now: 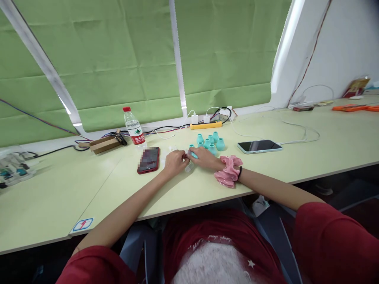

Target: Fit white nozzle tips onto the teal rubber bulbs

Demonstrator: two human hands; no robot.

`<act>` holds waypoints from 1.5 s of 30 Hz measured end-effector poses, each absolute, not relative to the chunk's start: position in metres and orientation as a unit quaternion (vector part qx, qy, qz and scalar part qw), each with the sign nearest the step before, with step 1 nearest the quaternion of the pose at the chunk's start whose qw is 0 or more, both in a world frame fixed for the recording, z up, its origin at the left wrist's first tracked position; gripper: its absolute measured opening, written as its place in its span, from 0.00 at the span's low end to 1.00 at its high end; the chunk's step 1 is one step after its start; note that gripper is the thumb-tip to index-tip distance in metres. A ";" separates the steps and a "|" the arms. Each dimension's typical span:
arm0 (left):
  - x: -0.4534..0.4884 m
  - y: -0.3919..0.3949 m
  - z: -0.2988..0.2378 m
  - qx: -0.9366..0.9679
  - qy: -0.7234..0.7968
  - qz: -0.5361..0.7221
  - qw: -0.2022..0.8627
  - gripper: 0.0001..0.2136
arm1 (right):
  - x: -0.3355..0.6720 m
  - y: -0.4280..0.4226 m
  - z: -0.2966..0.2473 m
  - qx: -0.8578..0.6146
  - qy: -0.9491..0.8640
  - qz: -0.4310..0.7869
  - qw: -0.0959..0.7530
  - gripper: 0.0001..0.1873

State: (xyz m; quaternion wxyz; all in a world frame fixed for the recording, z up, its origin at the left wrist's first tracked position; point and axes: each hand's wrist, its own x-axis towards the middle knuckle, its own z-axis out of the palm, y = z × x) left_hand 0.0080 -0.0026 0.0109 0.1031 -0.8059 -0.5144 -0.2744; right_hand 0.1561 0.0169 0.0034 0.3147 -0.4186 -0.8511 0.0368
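A teal piece (194, 155) is held by the right hand (205, 157); the grip of the left hand (175, 162) cannot be told; teal vessels (207, 143) are grouped on the tabletop (310, 157)

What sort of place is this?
Probably a workroom or small assembly space, though it could be an office: a long worktop, a yellow power strip with chargers, and turquoise pieces clustered near the right hand.
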 end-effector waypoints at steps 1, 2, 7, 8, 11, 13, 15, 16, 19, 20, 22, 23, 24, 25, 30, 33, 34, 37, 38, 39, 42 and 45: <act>0.008 -0.003 0.011 -0.804 -0.520 -0.268 0.109 0.06 | 0.156 0.017 0.003 -0.424 -0.851 0.024 0.309 0.14; 0.008 -0.002 0.011 -0.802 -0.524 -0.263 0.115 0.07 | 0.156 0.017 0.003 -0.427 -0.851 0.015 0.305 0.14; 0.008 -0.002 0.010 -0.804 -0.521 -0.256 0.127 0.06 | 0.155 0.020 0.003 -0.408 -0.852 0.090 0.315 0.13; 0.007 -0.002 0.010 -0.807 -0.517 -0.257 0.127 0.06 | 0.154 0.021 0.003 -0.397 -0.851 0.123 0.320 0.13; 0.007 -0.001 0.009 -0.807 -0.513 -0.264 0.129 0.05 | 0.152 0.024 0.004 -0.379 -0.841 0.191 0.334 0.15; 0.007 -0.002 0.008 -0.801 -0.514 -0.273 0.137 0.06 | 0.151 0.025 0.006 -0.377 -0.832 0.224 0.340 0.18; 0.008 -0.003 0.008 -0.796 -0.517 -0.280 0.147 0.06 | 0.151 0.024 0.008 -0.374 -0.822 0.257 0.344 0.20; 0.009 -0.003 0.008 -0.794 -0.519 -0.281 0.150 0.06 | 0.151 0.024 0.008 -0.372 -0.819 0.268 0.346 0.20; 0.010 -0.005 0.010 -0.790 -0.525 -0.278 0.153 0.06 | 0.150 0.023 0.008 -0.376 -0.817 0.264 0.348 0.20; 0.011 -0.006 0.010 -0.788 -0.528 -0.275 0.154 0.06 | 0.150 0.023 0.008 -0.381 -0.819 0.252 0.347 0.20; 0.012 -0.006 0.011 -0.786 -0.537 -0.264 0.156 0.06 | 0.149 0.023 0.005 -0.389 -0.827 0.214 0.344 0.18; 0.012 -0.007 0.012 -0.784 -0.543 -0.256 0.157 0.06 | 0.149 0.024 0.004 -0.392 -0.832 0.194 0.342 0.17; 0.012 -0.007 0.012 -0.782 -0.549 -0.249 0.158 0.06 | 0.149 0.024 0.003 -0.393 -0.837 0.176 0.338 0.16; 0.012 -0.007 0.012 -0.780 -0.555 -0.243 0.159 0.07 | 0.149 0.025 0.001 -0.394 -0.841 0.160 0.334 0.16; 0.010 -0.008 0.015 -0.772 -0.573 -0.222 0.162 0.07 | 0.156 0.027 0.003 -0.443 -0.834 0.075 0.321 0.17; 0.009 -0.009 0.017 -0.769 -0.585 -0.213 0.146 0.07 | 0.161 0.029 0.005 -0.446 -0.837 0.058 0.312 0.18; 0.008 -0.009 0.017 -0.768 -0.588 -0.211 0.141 0.07 | 0.162 0.030 0.005 -0.442 -0.840 0.058 0.309 0.18; 0.008 -0.008 0.016 -0.767 -0.597 -0.195 0.131 0.07 | 0.161 0.028 0.004 -0.434 -0.847 0.064 0.300 0.18; 0.008 -0.007 0.015 -0.767 -0.599 -0.189 0.129 0.07 | 0.160 0.027 0.004 -0.431 -0.850 0.066 0.296 0.18; 0.008 -0.006 0.014 -0.767 -0.602 -0.182 0.127 0.07 | 0.159 0.026 0.003 -0.430 -0.852 0.067 0.292 0.18; 0.008 -0.003 0.012 -0.770 -0.600 -0.176 0.125 0.07 | 0.156 0.024 0.003 -0.428 -0.854 0.067 0.288 0.18; 0.007 -0.003 0.012 -0.774 -0.591 -0.189 0.124 0.07 | 0.157 0.024 0.003 -0.427 -0.854 0.072 0.288 0.19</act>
